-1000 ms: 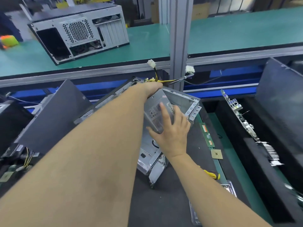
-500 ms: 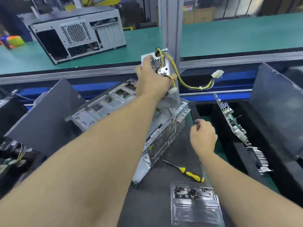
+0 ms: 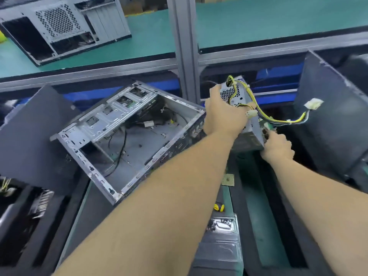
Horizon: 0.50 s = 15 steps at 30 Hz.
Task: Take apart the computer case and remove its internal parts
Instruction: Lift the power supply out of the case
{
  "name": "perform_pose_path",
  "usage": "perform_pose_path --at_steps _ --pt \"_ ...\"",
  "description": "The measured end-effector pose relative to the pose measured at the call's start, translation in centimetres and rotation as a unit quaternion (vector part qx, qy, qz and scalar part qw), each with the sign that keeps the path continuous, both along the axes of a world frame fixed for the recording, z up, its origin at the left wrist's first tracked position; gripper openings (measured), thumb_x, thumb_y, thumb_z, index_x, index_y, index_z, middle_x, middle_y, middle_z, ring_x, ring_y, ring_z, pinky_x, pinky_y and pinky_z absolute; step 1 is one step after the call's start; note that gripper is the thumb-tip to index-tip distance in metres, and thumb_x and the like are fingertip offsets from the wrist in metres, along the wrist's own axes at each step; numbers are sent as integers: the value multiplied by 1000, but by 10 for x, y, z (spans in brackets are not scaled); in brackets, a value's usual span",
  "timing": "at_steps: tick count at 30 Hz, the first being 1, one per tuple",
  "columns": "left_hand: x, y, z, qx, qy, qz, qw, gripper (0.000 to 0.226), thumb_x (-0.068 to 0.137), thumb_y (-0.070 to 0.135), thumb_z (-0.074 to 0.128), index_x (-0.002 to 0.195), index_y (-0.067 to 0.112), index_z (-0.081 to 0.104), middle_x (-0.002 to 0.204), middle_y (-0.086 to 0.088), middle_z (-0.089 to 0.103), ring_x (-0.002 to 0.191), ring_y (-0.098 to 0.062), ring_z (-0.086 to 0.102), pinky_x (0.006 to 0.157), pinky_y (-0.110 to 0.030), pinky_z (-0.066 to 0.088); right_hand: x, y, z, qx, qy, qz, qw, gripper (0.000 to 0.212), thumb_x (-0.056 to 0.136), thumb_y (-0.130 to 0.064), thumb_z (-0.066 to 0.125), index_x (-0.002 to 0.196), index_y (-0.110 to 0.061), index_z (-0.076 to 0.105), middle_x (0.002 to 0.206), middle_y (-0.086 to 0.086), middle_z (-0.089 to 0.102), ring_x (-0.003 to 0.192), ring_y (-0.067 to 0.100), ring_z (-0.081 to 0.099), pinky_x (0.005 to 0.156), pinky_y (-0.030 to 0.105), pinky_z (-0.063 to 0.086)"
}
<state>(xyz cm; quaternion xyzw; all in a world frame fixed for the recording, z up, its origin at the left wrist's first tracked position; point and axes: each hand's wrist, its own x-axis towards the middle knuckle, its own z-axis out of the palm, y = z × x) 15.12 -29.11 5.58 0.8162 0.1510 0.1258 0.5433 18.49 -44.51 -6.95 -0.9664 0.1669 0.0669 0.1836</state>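
1. Counter point(image 3: 256, 196): dark mat with green strips, bordered left and right by dark bins. A raised green shelf point(image 3: 151, 42) runs along the back, split by a grey upright post point(image 3: 184, 46).
2. Second computer case point(image 3: 65, 26) on the shelf, far left, rear panel facing the camera, well apart from the work.
3. Computer case point(image 3: 127, 136): silver chassis, side open, tilted on the counter left of centre. Loose black cables lie inside; drive cage along its upper-left edge. Near corner points toward the camera, with bare mat just beside it.
4. Dark side panel point(image 3: 33, 140) leans just beside the case's left edge; another dark panel point(image 3: 334, 124) stands at the right, behind the trailing wires.
5. Power supply point(image 3: 242, 100): grey perforated box, held in the air right of the case, clear of its rim. Yellow cable bundle point(image 3: 278, 120) trails right to a white connector point(image 3: 313, 104).
6. Left hand point(image 3: 224, 114): fingers wrapped round the power supply's top end.
7. Right hand point(image 3: 277, 146): fingers curled at the supply's lower corner, gripping there; exact hold blurred.
8. Clear plastic tray point(image 3: 221, 246) with screws near the bottom edge; a yellow screwdriver handle point(image 3: 219, 207) just above it; a small square chip point(image 3: 228, 179) further up.
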Motion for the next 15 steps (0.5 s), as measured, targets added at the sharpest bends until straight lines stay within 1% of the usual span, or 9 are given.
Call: perform_pose_path --at_steps 1,2,3,5,6,9,11,12,15 --pt "-1 -5 -8 -8 10 11 1000 78 71 43 86 135 40 41 126 8 55 100 -20 59 81 -36 48 -1 -4 -2 -10 -7 17 1000 38 88 -16 61 125 -15 52 128 19 47 121 43 46 97 53 43" --pt "-1 -8 -15 -16 18 19 1000 77 72 42 86 135 40 41 126 7 56 101 -20 60 82 -37 49 -2 -8 -4 -12 -17 25 999 34 89 -18 60 122 -14 54 126 18 48 119 42 47 95 52 44" --pt "0 -10 -22 -27 25 25 999 76 73 42 85 135 38 40 126 6 56 101 -20 60 85 -37 50 -3 -13 -5 -3 -29 27 999 30 92 -25 58 121 -14 56 124 18 48 117 42 47 93 51 44" --pt "2 -10 -32 -45 37 34 998 77 75 40 85 137 36 40 126 4 55 99 -21 59 87 -36 50 -4 -19 -5 33 -60 24 997 35 97 -40 52 118 -15 60 123 17 49 114 42 48 93 49 44" --pt "2 -9 -35 -47 44 40 997 78 74 40 85 138 36 40 127 4 54 97 -20 57 86 -36 49 -5 -22 -5 44 -76 22 996 36 97 -43 50 116 -14 62 122 17 51 113 42 49 93 49 45" --pt "3 -10 -42 -35 72 44 996 78 75 43 83 138 41 38 124 6 47 90 -19 51 80 -35 45 -4 -27 -4 65 -127 -4 990 36 97 -39 50 109 -9 66 116 21 57 109 44 52 92 49 47" --pt "2 -14 -47 -32 77 35 996 76 74 45 83 136 42 38 121 6 48 87 -18 52 76 -34 44 -1 -31 -2 111 -139 -61 982 38 96 -38 51 108 -5 66 116 24 59 110 45 54 93 48 47" --pt "2 -16 -49 -33 77 29 996 76 74 45 84 135 43 39 121 6 50 87 -18 54 75 -34 45 1 -33 -1 126 -143 -79 979 39 96 -39 50 110 -6 66 116 24 60 111 45 54 93 48 47" --pt "2 -26 -55 -33 81 9 996 79 73 45 85 136 42 39 123 6 51 88 -18 55 74 -34 45 6 -41 4 95 -144 -40 984 37 100 -36 45 108 -7 66 111 24 62 107 45 56 91 47 48"
